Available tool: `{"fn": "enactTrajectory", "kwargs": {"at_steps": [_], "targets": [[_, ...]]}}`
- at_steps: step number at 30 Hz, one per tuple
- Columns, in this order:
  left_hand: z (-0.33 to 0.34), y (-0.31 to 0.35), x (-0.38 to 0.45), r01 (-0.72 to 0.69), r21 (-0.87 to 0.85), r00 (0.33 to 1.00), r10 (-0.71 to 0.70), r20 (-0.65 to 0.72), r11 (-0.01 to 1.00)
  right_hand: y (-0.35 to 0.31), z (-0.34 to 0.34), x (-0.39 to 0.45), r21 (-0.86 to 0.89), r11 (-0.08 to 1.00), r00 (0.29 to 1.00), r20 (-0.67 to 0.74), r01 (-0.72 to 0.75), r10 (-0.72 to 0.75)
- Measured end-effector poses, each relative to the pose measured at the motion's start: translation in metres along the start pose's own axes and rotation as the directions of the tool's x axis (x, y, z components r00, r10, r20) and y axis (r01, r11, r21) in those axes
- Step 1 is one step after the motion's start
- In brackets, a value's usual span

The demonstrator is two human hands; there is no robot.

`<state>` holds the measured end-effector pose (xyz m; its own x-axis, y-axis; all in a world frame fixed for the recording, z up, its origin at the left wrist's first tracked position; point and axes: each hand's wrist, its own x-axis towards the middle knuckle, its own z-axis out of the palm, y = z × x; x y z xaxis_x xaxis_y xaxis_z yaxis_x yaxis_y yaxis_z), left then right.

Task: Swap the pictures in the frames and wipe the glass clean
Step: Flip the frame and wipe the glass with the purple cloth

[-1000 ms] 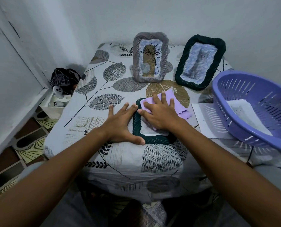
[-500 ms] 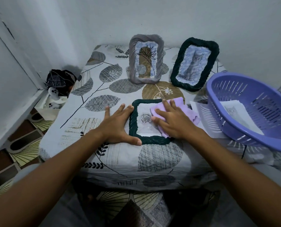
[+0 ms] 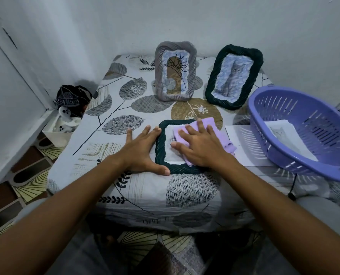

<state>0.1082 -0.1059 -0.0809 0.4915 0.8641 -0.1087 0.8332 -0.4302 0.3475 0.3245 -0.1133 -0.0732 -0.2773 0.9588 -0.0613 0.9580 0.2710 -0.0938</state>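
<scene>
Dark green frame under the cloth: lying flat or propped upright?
Flat. The dark green frame lies glass-up on the tablecloth, with the right hand pressing the purple cloth on it.

Picture under the glass of the flat dark green frame (image 3: 161,153) near the tabletop's front edge: I can't read it, since the purple cloth (image 3: 202,132) and my right hand (image 3: 198,147) cover most of it. My left hand (image 3: 143,151) hides part of the frame's left side. Purple basket (image 3: 304,132) at the right edge: its near rim runs out of the picture. Paper sheet (image 3: 292,137) inside it: print too faint to tell. Small white items (image 3: 66,120) past the left edge: too small to identify.
</scene>
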Motion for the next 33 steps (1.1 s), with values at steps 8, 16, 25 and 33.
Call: {"fn": "enactTrajectory", "kwargs": {"at_steps": [8, 16, 25, 33], "targets": [[0.002, -0.001, -0.002, -0.004, -0.007, 1.0, 0.004, -0.018, 1.0, -0.031, 0.007, -0.017, 0.078, 0.991, 0.994, -0.006, 0.113, -0.113], [0.002, -0.003, 0.0, -0.018, -0.029, 1.0, 0.018, -0.02, 0.999, -0.025, 0.006, 0.001, 0.068, 0.997, 0.997, 0.063, 0.032, -0.036], [0.002, -0.003, 0.001, -0.023, -0.033, 1.0, 0.022, -0.019, 0.999, -0.032, 0.006, 0.023, 0.179, 0.984, 1.0, 0.009, 0.011, -0.013], [0.002, -0.005, 0.002, -0.019, 0.008, 1.0, 0.019, -0.01, 1.0, -0.037, -0.002, -0.031, 0.162, 0.974, 0.987, -0.003, 0.157, -0.159]]}}
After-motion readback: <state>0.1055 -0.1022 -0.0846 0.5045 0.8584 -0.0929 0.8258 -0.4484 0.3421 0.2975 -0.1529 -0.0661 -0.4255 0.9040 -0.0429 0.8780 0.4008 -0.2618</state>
